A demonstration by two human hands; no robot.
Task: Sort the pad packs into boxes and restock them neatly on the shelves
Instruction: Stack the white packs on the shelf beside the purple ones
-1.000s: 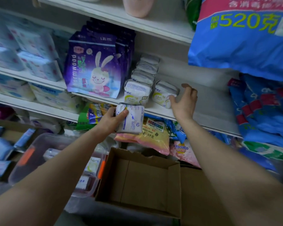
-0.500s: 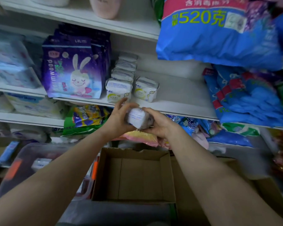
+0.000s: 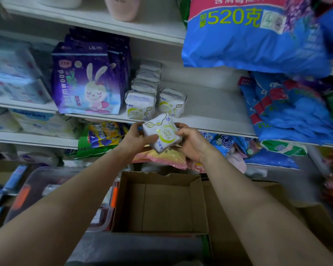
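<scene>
Head view: white pad pack (image 3: 161,133) printed "KMS" and "ABC", tilted, gripped from both sides just below the front edge of the middle shelf (image 3: 210,112). Left hand (image 3: 136,139) curled round the pack's left edge, thumb across its face; right hand (image 3: 192,143) curled round its right edge, fingers wrapped behind. Both forearms bare, reaching up from the bottom corners.

On the middle shelf, just above the held pack: two matching white packs (image 3: 140,104) standing upright side by side at the front edge, the left one heading a row (image 3: 148,75) of the same packs running toward the back. Left of that row on the shelf: upright purple packs (image 3: 85,87) with a rabbit drawing and the word "wormwood". Right half of the shelf bare and white, with blue bags (image 3: 288,112) piled at its far right end.

Above the shelf, a large blue bag (image 3: 254,39) marked "520" hanging over the next board up.

Below the shelf, directly under the hands: open brown cardboard box (image 3: 161,206), nothing visible inside. Left of the box and touching it, a clear plastic bin (image 3: 52,191) with orange clips.
</scene>
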